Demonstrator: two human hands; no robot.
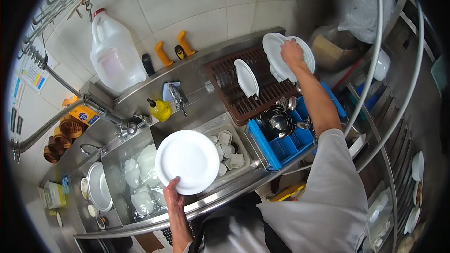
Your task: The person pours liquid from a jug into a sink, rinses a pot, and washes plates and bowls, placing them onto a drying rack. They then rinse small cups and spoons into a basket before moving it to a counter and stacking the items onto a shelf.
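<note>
My left hand (172, 196) grips the lower edge of a round white plate (187, 161) and holds it above the steel sink (211, 126). My right hand (292, 52) reaches far out to the brown dish rack (248, 98) and rests on a white plate (275, 58) standing at the rack's far end, beside more upright plates. Another white plate (246, 78) stands alone in the middle of the rack.
Small white dishes (228, 152) lie in the sink basin. A blue crate (286, 143) holds metal bowls and spoons. Plates soak in the left basin (140, 178). A faucet (177, 97), yellow soap bottle (161, 109) and large white jug (115, 54) line the tiled wall.
</note>
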